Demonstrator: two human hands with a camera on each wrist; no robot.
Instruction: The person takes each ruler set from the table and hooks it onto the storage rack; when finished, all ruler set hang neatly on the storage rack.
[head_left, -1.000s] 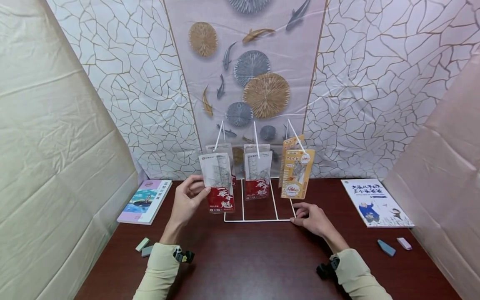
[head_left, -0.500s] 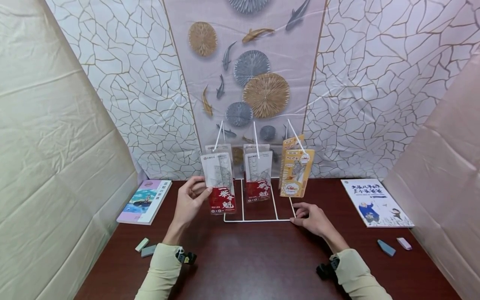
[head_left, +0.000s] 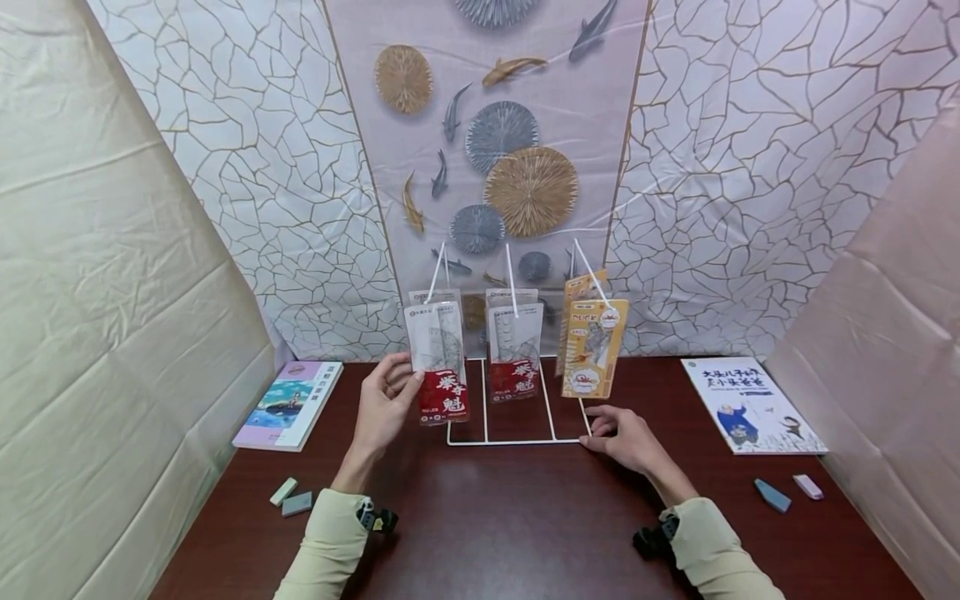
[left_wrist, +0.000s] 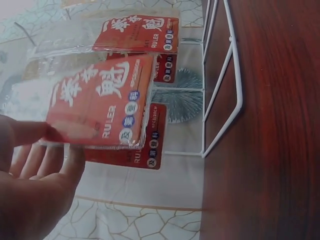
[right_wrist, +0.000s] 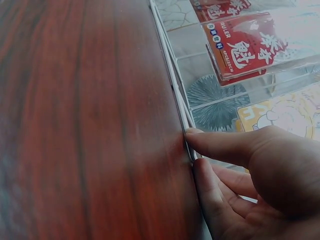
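Note:
My left hand (head_left: 381, 410) pinches the left edge of the front ruler set pack (head_left: 444, 398), which hangs from the left hook of a white wire rack (head_left: 517, 442). In the left wrist view the thumb lies on the red front of this ruler pack (left_wrist: 110, 100) and the fingers are behind it. Another ruler pack hangs at its back. With thumb and fingers, my right hand (head_left: 628, 439) grips the front right corner of the rack base; the right wrist view shows the fingertips on the white wire (right_wrist: 172, 75).
More ruler packs (head_left: 514, 377) hang on the middle hook, and yellow duck packs (head_left: 596, 354) on the right one. Books lie at the left (head_left: 288, 406) and right (head_left: 752, 407) of the dark table (head_left: 510, 533). Small eraser-like blocks (head_left: 297, 504) lie near each side, and patterned cloth hangs behind.
The held ruler pack has swung slightly right along with my left hand, and its lower edge sits a little higher than half a second ago. My right hand stays on the rack corner.

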